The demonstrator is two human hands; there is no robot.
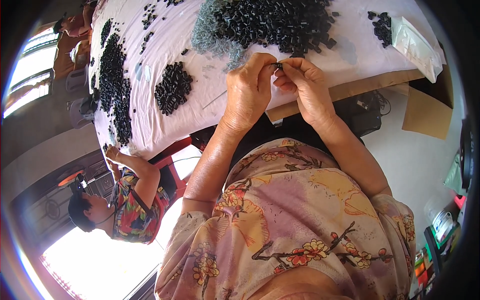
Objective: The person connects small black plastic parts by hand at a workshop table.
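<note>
Over the near edge of the cloth-covered table, my left hand point(247, 89) and my right hand point(311, 89) meet fingertip to fingertip. Between them is a small black plastic piece point(278, 65), pinched from both sides. Its exact shape is mostly covered by the fingers. Just beyond the hands lies a big heap of short black tubular plastic pieces point(280, 22). Against its left side rests a pile of small metal springs point(207, 32). A smaller mound of black pieces point(173, 88) sits left of my left hand, with a thin metal rod point(214, 100) between them.
A long strip of black pieces point(112, 85) runs along the table's left side, where a co-worker point(132, 200) handles some. A white plastic bag point(414, 47) stands at the right beside more black pieces point(382, 28). An open cardboard box point(427, 112) is below it.
</note>
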